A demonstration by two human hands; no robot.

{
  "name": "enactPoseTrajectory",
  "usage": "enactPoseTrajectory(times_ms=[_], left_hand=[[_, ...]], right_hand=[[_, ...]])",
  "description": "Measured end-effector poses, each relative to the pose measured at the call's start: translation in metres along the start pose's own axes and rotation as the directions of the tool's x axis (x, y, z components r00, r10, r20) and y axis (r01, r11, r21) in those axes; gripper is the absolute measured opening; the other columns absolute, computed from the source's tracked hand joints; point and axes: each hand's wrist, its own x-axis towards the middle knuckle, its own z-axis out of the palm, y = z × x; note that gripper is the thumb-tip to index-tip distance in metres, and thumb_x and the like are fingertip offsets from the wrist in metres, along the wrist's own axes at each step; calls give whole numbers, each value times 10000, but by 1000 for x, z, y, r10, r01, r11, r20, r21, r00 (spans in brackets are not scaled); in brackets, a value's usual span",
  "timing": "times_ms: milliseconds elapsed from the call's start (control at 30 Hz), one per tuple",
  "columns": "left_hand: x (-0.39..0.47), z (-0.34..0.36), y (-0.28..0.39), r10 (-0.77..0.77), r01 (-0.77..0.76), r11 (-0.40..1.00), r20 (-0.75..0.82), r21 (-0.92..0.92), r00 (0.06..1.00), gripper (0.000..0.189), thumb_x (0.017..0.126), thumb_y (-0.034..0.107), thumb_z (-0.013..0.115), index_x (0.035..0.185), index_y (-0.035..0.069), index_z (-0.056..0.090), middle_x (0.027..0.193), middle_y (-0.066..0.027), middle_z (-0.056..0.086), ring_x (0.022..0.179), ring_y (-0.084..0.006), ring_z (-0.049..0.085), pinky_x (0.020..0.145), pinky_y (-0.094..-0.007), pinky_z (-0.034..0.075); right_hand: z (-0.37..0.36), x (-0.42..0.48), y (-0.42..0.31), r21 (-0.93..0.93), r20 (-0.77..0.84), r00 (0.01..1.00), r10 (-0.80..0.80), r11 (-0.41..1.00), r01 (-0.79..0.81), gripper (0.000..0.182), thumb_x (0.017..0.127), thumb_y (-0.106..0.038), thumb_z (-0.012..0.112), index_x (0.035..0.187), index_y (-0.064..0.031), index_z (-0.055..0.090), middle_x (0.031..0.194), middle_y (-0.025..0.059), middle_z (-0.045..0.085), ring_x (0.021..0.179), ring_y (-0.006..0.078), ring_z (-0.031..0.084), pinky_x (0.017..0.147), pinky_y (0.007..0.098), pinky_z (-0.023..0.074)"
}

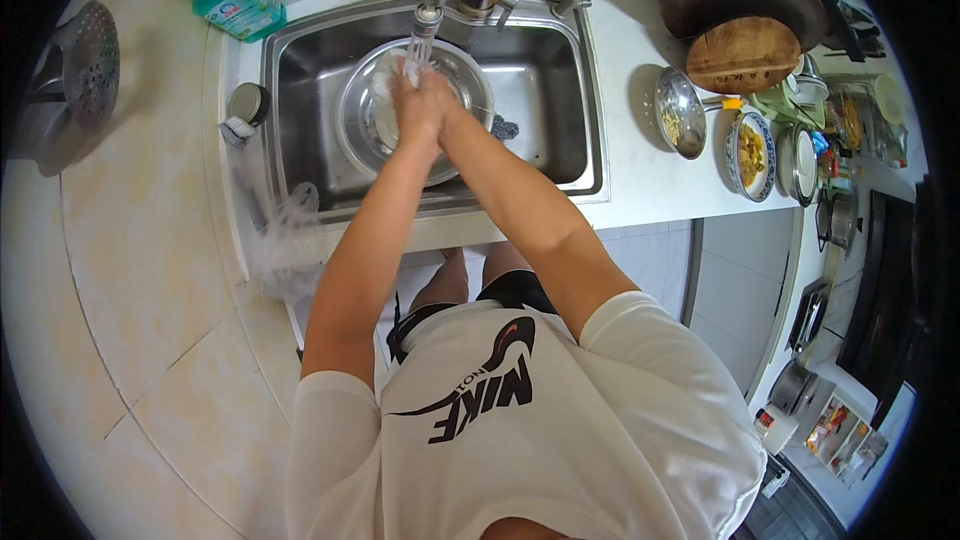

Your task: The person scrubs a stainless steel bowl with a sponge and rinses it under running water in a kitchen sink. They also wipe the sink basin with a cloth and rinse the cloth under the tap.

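My left hand (pixel 415 111) and my right hand (pixel 440 94) are pressed together under a stream of water from the faucet (pixel 428 15). Both are over a round stainless steel basin (pixel 352 142) that stands in the left part of the sink (pixel 536 82). A whitish, blurred item (pixel 384 94) is in the basin beside my left hand; what it is cannot be made out. The fingers overlap and blur in the water, so whether they grip anything is hidden. Right of the basin, a dark grey scouring pad (pixel 505 127) lies on the sink bottom.
Left of the sink are a green pump bottle (pixel 238 4), a round-lidded jar (pixel 249 103), a scrub brush (pixel 237 130) and a clear plastic bag (pixel 289 244). On the right counter are a metal strainer (pixel 681 112), a plate of food (pixel 751 155) and a wooden board (pixel 742 55).
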Motion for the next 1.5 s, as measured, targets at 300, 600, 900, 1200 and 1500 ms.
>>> enactPoseTrajectory(times_ms=[300,600,900,1200,1500], left_hand=[[60,-18,-34,43,-24,952,59,-305,997,572,950,349,403,1424,70,248,1301,-169,458,1097,-276,521,928,-366,416],[0,11,-18,151,-150,981,0,125,989,281,865,157,527,1065,-39,556,1182,-226,530,1122,-371,490,922,-403,388],[40,-3,-28,54,-90,992,-348,-88,936,477,817,318,640,1168,24,509,1112,-165,575,1013,-298,568,853,-386,455],[8,-1,14,-258,289,786,135,-547,957,278,904,219,537,1115,37,540,947,-73,596,836,-165,587,671,-294,465],[41,10,-8,-59,71,993,-133,93,989,259,867,190,589,1043,2,560,978,-159,627,905,-290,603,748,-376,464]], right_hand=[[8,-9,11,147,219,976,-4,989,-29,423,953,-411,421,1194,-79,521,1114,94,581,983,227,553,850,389,458],[-44,30,-4,285,417,900,126,922,-262,399,932,-458,442,1020,-93,577,901,81,618,745,240,579,697,367,478],[4,20,3,24,-104,978,-179,983,183,329,926,-370,506,1004,-56,568,900,108,593,767,219,569,678,373,486],[-43,77,13,-623,129,722,-680,512,592,238,902,-259,511,1019,-66,587,899,115,598,811,240,590,673,379,480],[-23,28,14,163,48,997,-53,986,45,286,907,-275,497,1039,-37,587,943,127,617,832,241,604,722,382,496]])
